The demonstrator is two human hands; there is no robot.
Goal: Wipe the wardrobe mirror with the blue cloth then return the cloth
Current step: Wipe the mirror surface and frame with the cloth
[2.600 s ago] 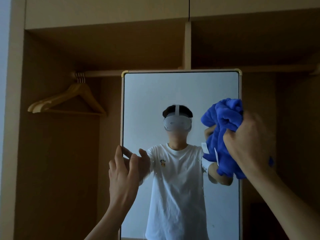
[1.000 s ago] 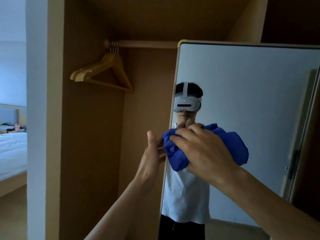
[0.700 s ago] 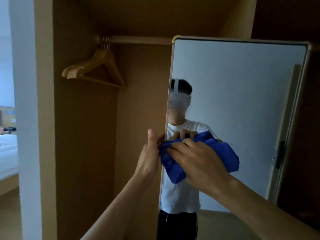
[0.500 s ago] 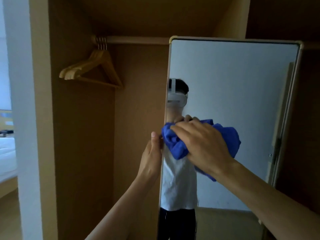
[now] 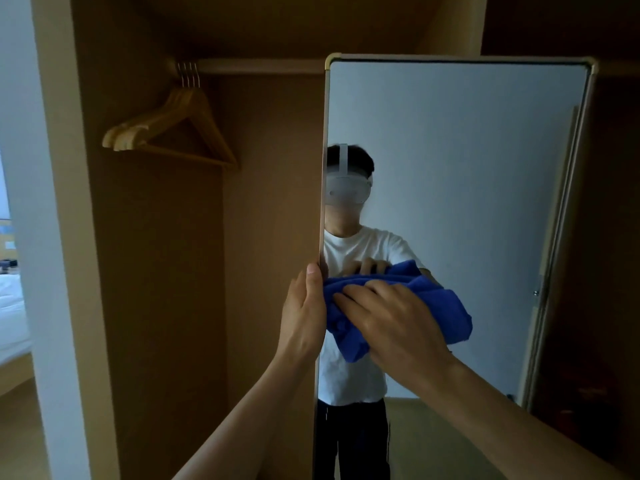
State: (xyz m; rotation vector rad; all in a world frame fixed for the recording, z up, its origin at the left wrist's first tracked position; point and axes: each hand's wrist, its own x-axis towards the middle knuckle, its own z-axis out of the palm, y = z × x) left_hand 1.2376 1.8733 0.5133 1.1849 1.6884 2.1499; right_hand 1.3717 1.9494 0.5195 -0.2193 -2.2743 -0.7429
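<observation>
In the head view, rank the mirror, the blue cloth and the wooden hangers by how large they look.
1. mirror, by far.
2 and 3. blue cloth and wooden hangers: unsure; they look alike, and the cloth is nearer and partly hidden.

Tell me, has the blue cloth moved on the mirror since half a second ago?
Yes. The blue cloth has dropped lower on the mirror, farther beneath its top edge, staying near the left edge.

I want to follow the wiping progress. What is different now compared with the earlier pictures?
The right hand has carried the blue cloth from the mirror's upper right down to its left edge, with the latest stroke downward. The left hand moved from touching the glass to gripping the mirror's left edge. The mirror now faces the camera at an angle. Unchanged: the cloth stays in the right hand and the hangers stay on the rail.
</observation>
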